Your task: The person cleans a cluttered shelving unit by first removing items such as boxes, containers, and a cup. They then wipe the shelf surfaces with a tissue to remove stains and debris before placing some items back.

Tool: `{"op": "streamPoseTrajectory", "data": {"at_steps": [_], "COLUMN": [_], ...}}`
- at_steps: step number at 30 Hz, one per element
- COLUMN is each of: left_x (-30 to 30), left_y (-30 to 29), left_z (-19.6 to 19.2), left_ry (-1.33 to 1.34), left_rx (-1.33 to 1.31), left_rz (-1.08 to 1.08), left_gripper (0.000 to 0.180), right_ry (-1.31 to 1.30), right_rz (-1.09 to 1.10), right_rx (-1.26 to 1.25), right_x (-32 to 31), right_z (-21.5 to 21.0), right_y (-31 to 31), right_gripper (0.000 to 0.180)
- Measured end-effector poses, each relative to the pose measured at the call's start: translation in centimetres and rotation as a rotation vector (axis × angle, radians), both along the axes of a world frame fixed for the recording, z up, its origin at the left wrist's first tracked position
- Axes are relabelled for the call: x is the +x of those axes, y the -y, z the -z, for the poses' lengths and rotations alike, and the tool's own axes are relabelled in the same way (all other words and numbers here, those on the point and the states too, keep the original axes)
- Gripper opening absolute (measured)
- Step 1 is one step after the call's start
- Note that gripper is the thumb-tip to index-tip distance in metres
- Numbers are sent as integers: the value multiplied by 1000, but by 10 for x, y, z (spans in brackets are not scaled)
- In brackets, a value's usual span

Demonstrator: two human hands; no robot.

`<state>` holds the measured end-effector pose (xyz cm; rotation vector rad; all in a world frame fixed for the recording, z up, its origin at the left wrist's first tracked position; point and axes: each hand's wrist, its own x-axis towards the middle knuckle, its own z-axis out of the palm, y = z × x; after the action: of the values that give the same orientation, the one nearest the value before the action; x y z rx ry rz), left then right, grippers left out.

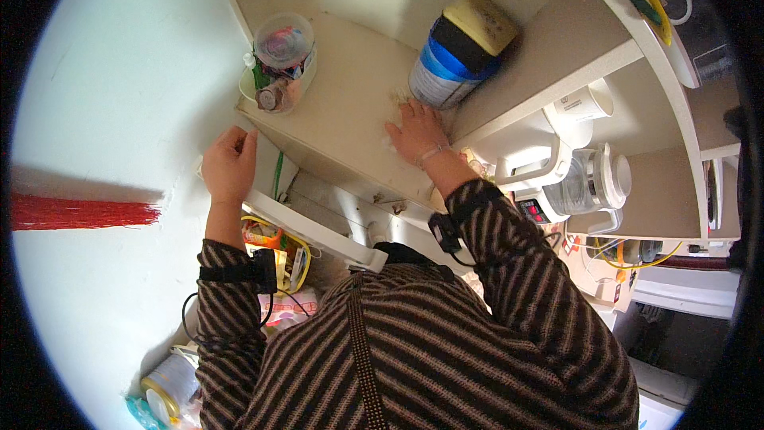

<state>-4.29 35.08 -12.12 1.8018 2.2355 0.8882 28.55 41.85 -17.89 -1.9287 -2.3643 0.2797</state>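
Observation:
My right hand [415,132] lies flat on the beige shelf board [350,103], fingers spread, pressing a small pale cloth or wipe whose edges barely show. Its fingertips are just short of a large blue and white tin [450,64] with a yellow scoop-like lid on top. My left hand [229,166] grips the left front edge of the same shelf, fingers curled over the white side panel. Both forearms wear striped brown sleeves with black wrist straps.
A clear lidded jar and small bottles in a white tub [278,64] stand at the shelf's back left. A white electric kettle [585,183] and a white cup [585,103] sit on the lower surface to the right. Packets and a tin [171,386] lie lower left. A red broom [79,212] lies by the white wall.

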Motion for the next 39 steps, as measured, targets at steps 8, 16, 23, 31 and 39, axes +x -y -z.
{"op": "streamPoseTrajectory", "data": {"at_steps": [8,16,23,31,39], "left_x": [1,0,-1,-1,-1], "left_y": [-1,0,1,0,-1], "left_z": [0,1,2,2,2], "left_ry": [6,36,-2,-5,-5], "left_rx": [8,8,-3,-25,-12], "left_rz": [3,-11,4,-7,-3], "left_gripper": [31,30,30,31,31], "right_ry": [-22,72,53,2,106], "right_rz": [19,-19,23,-28,-70], "right_rx": [-75,-16,-69,-31,-12], "right_x": [-4,10,-2,5,-2], "right_z": [0,3,0,-1,-3], "right_y": [-12,41,2,6,-12], "right_gripper": [57,57,63,61,57]}}
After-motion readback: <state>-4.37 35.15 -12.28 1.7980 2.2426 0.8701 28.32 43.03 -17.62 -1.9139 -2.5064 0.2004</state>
